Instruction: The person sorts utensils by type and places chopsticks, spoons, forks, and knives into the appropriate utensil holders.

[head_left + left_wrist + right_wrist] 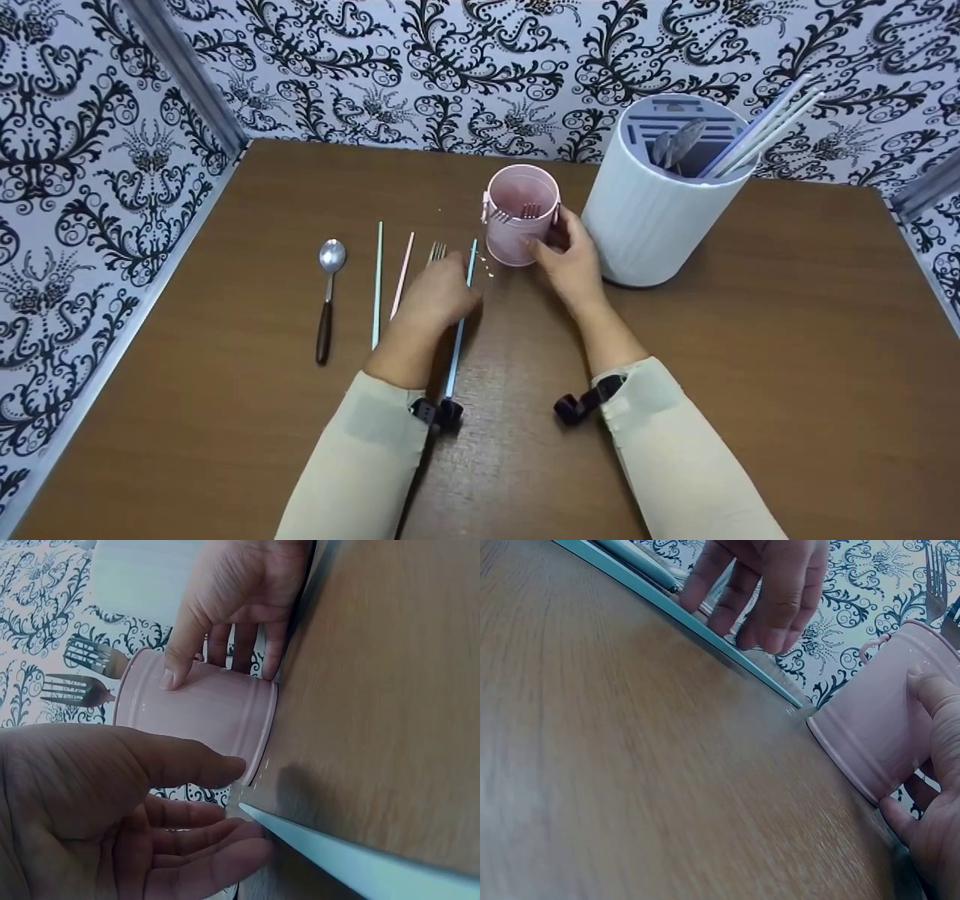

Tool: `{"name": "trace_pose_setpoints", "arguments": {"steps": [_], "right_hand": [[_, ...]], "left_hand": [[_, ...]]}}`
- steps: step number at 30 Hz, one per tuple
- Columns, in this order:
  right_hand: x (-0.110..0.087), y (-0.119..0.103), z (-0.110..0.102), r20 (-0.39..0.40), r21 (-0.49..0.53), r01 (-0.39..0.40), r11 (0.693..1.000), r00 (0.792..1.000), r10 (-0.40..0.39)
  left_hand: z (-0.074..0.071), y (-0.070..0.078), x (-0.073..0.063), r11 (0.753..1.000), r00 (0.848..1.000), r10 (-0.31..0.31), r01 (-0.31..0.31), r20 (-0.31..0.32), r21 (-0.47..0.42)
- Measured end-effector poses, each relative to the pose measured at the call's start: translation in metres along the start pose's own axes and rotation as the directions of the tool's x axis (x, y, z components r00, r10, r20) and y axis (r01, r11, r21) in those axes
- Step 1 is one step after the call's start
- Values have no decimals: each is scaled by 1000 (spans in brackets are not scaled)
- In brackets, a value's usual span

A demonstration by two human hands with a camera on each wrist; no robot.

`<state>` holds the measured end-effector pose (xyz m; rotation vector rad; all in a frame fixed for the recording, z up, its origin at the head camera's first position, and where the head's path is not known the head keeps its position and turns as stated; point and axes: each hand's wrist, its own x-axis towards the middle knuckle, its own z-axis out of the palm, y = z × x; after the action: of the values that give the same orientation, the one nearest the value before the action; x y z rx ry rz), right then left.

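My right hand (576, 266) holds a small pink bucket (513, 244), its thumb on the near side and its fingers around the right side. Two forks stand tines up in the bucket. My left hand (433, 300) is over a fork (437, 251) lying on the table, which it mostly covers in the head view. In the left wrist view, this hand's thumb (191, 765) and loosely bent fingers have nothing between them. Just right of the left hand lies a thin light-blue stick (454, 360), like a chopstick.
Left of the hands lie a pink stick (403, 274), a pale green stick (377, 285) and a spoon (328, 300) with a dark handle. A tall white utensil holder (652, 225) with spoons and pale sticks stands right of the bucket. Patterned wall covering (360, 67) borders the table.
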<state>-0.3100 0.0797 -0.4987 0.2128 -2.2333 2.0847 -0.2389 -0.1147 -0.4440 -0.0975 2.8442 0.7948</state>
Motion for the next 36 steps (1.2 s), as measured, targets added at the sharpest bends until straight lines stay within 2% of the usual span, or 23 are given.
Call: {"name": "trace_pose_setpoints", "arguments": {"steps": [9, 12, 24, 36], "right_hand": [[-1, 0, 0, 3, 14, 4, 1000, 1000, -4], [-1, 0, 0, 7, 23, 14, 1000, 1000, -14], [-2, -1, -1, 14, 15, 11, 1000, 1000, -11], [-17, -4, -10, 11, -56, -5, 998, 1000, 6]], "left_hand": [[-1, 0, -2, 999, 993, -17, 12, 114, 41], [0, 0, -1, 999, 991, -15, 9, 135, 50], [0, 2, -2, 999, 988, -22, 16, 151, 39], [1, 0, -4, 999, 991, 2, -9, 132, 51]]}}
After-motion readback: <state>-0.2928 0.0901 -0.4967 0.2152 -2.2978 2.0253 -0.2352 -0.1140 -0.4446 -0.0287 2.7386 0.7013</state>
